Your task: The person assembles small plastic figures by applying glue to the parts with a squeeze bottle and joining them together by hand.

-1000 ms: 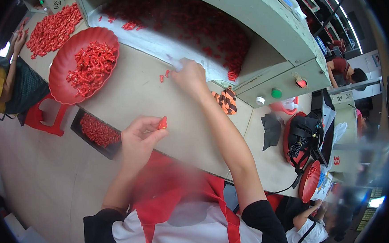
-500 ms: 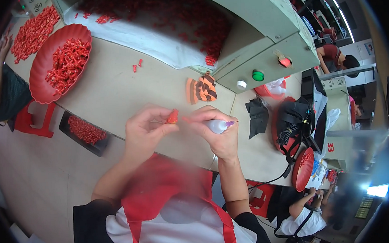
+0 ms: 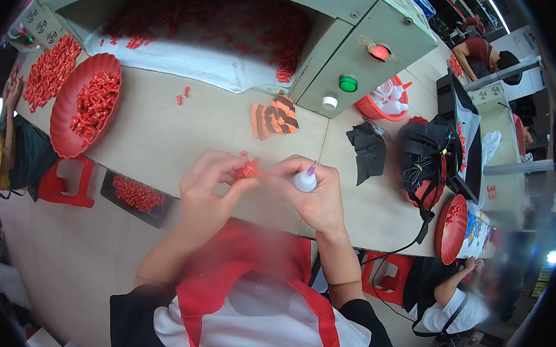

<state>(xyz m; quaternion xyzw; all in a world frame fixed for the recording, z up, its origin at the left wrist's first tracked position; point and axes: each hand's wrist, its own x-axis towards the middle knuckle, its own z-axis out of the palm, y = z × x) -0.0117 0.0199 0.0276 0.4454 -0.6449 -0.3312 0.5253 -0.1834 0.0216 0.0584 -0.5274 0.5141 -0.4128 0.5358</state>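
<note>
And here's the left hand point(image 3: 212, 184), nearly closed, pinching a small red piece point(image 3: 248, 169) over the surface point(image 3: 211, 114)! Right hand point(image 3: 321, 199): thumb and forefinger together just beside it, remaining fingers curled round a white bottle point(image 3: 304, 180). Leftward, red pieces point(image 3: 96, 108) heap the scalloped bowl point(image 3: 60, 126), more in the black tray point(image 3: 156, 218); rightward, a red basket point(image 3: 368, 109) holds whitish bottles point(image 3: 393, 107).

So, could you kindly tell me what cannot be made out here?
Head view: part of the red piece, covered by the left hand.
Head view: far end of the bottle, hidden by the right hand.
Head view: outlines of red bits deep inside the cabinet, lost in shadow.
</note>
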